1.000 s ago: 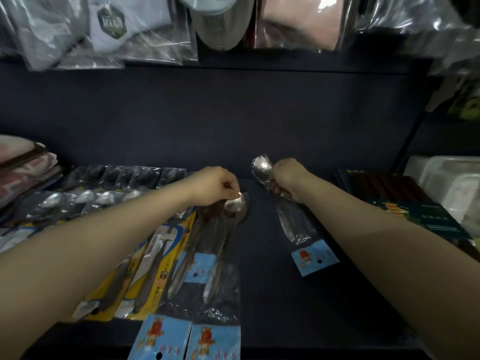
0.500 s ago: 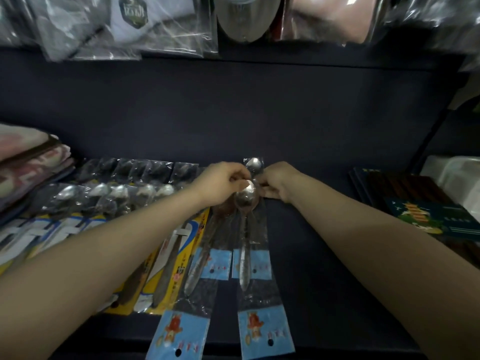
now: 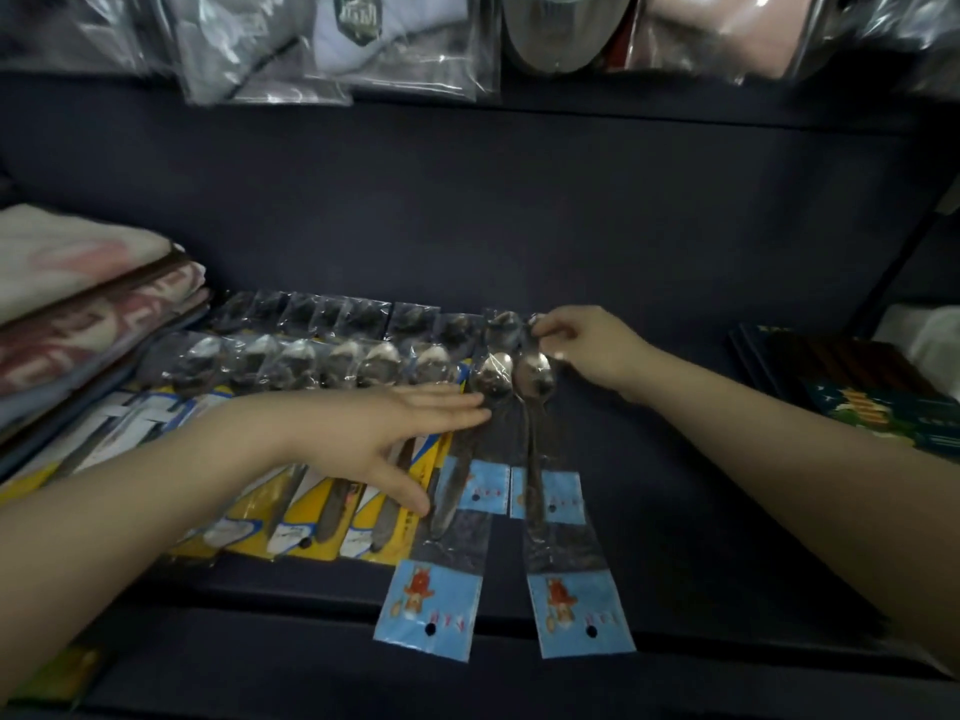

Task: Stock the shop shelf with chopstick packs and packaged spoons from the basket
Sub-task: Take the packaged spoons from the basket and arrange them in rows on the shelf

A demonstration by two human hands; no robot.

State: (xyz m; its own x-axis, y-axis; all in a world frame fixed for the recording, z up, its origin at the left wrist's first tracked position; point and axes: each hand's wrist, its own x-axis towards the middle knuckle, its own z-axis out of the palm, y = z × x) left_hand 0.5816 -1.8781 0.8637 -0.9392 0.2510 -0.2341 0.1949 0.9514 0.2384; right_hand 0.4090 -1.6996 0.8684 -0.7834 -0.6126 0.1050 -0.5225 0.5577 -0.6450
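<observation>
From my feed, the dark shelf (image 3: 675, 511) has its widest bare stretch right of the two blue-carded spoon packs (image 3: 561, 491), running across to the chopstick packs (image 3: 852, 397) at the far right. My right hand (image 3: 587, 350) and forearm cross that stretch at a slant. To the left the shelf is covered: rows of bagged spoons (image 3: 332, 356) over yellow-carded packs (image 3: 332, 517), with my flat left hand (image 3: 384, 433) lying on them and folded cloths (image 3: 88, 309) stacked at the far left. Overhead, hanging bagged goods (image 3: 395, 49) crowd the top edge; the back wall under them is bare.
</observation>
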